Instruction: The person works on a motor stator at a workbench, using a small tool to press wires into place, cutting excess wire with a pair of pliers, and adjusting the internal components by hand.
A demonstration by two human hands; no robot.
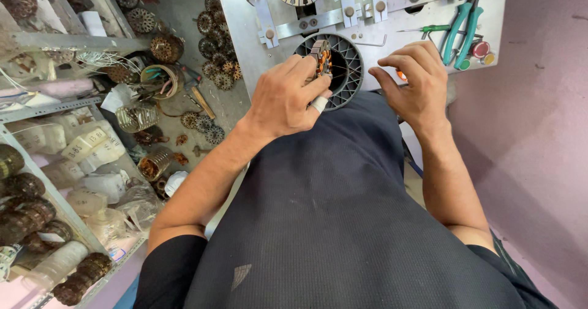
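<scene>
My left hand point(286, 99) grips a small motor stator with copper windings point(321, 56), holding it upright over a dark ribbed round housing point(346, 70) at the near edge of a metal workbench point(392, 15). A white tape wraps one left finger. My right hand point(415, 82) is just to the right of the housing, fingers curled, pinching something small and orange that is mostly hidden, apparently a thin wire running toward the stator.
Teal-handled pliers point(462, 30), a green screwdriver point(432, 29) and an Allen key point(373, 41) lie on the bench. Many wound stators point(215, 45) and coils litter the floor at left. Metal shelves point(55, 180) at left hold bagged parts and stacked stators. A pink wall point(539, 131) stands on the right.
</scene>
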